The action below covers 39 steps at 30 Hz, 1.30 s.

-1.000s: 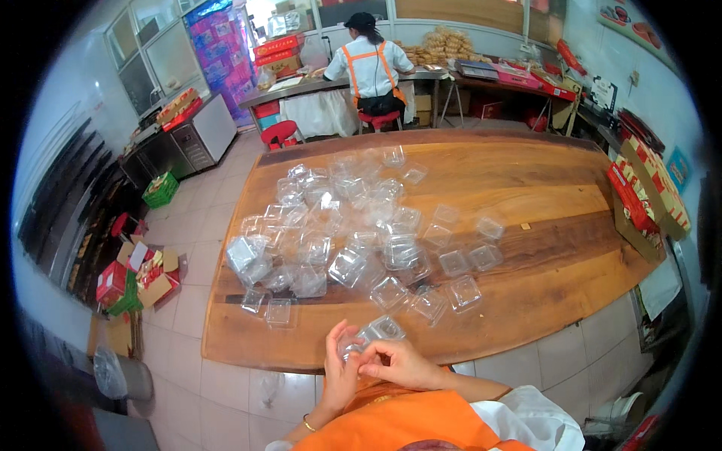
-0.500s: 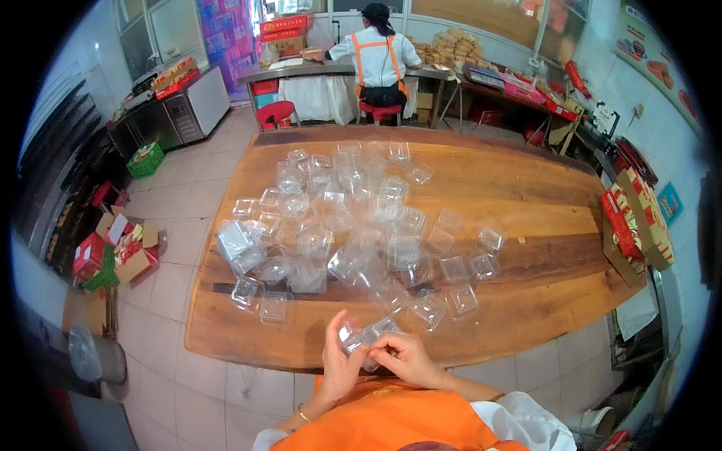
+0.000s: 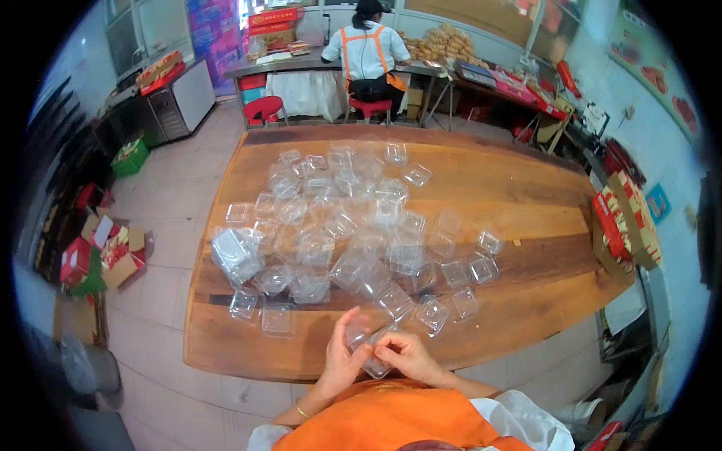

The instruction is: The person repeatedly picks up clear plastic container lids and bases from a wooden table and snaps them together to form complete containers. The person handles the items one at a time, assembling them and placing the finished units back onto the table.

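Close to my body, at the table's near edge, both hands work on a clear plastic clamshell box point(image 3: 375, 367). My left hand point(image 3: 343, 353) is curled around its left side, thumb against the plastic and fingers raised. My right hand point(image 3: 408, 356) pinches the box from the right, its fingertips close to my left thumb. Part of the box is hidden behind my fingers. Just beyond my hands lies a wide heap of clear plastic boxes point(image 3: 353, 267), some loose, some nested together. A thicker stack of boxes point(image 3: 235, 255) sits at the heap's left side.
The heap covers much of the wooden table point(image 3: 519, 188). A carton of red and yellow packets point(image 3: 620, 225) stands at the table's right end. Open cartons point(image 3: 124, 255) sit on the floor to the left. Across the room a person point(image 3: 368, 56) sits at a counter, back turned.
The view has shifted slightly, moving the room a little left in the picture. My hands stay together on the box, with a small change in finger position and the box's tilt.
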Tool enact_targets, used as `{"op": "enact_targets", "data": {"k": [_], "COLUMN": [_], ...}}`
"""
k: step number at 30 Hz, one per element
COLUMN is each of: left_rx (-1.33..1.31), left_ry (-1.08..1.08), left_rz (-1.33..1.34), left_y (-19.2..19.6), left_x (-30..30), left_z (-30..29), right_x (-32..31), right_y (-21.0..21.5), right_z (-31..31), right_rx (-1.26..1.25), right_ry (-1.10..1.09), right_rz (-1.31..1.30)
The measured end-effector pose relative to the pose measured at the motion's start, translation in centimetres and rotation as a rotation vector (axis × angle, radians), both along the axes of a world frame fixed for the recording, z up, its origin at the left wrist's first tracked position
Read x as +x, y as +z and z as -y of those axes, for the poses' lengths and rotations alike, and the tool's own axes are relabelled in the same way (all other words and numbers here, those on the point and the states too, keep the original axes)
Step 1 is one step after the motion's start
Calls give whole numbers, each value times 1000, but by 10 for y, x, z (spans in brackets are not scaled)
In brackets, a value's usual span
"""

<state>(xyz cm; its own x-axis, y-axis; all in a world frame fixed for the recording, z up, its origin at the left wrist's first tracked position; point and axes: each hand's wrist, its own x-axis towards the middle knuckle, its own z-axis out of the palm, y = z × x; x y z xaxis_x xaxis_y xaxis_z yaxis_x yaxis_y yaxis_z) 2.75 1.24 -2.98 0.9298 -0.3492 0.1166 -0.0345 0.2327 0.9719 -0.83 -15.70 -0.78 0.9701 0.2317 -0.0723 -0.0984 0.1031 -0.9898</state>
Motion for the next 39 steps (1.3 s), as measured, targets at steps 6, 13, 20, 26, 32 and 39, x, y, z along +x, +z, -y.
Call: {"op": "enact_targets", "data": {"k": [6, 13, 20, 26, 32, 39], "left_rx": [-104, -137, -140, -85, -56, 16], "left_ry": [-2, -40, -82, -84, -94, -164], "left_rz": [-38, -69, -74, -49, -25, -35], "left_y": [2, 9, 4, 10, 5, 13], "left_x": [0, -2, -9, -15, -17, -18], "left_z": [10, 12, 26, 36, 43, 50], "right_x": [9, 7, -6, -12, -15, -19], "right_y": [9, 6, 14, 13, 6, -1], "right_z": [10, 16, 27, 40, 49, 59], "right_rx": [-22, -6, 44, 67, 113, 100], "right_ry": [75, 93, 69, 70, 77, 69], "right_rz": [-18, -54, -4, 15, 7, 12]}}
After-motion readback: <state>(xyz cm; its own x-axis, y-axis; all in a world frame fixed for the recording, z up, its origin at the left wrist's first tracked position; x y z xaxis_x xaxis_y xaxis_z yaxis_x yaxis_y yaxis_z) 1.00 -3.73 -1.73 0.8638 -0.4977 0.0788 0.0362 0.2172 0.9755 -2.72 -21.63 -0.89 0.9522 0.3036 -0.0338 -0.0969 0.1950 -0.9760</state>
